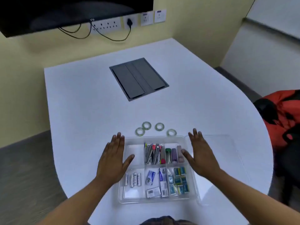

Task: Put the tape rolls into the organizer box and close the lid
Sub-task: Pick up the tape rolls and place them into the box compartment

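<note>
Head camera, looking down on a white table [97, 98]: a person's left hand [113, 157] and right hand [200, 155] lie flat with fingers spread and empty, one on each side of a clear organizer box [159, 200], whose transparent lid [215, 159] rests open to the right. Four green tape rolls [146, 125] sit loose on the table just beyond the box's far edge, none yet inside. Pens, markers, batteries and small packets fill most compartments; the far-left compartment [134, 149] looks empty, and is likely the best home for the rolls. Picking them up one at a time by the rim and laying them flat should keep the stack low enough for the lid to shut cleanly
</note>
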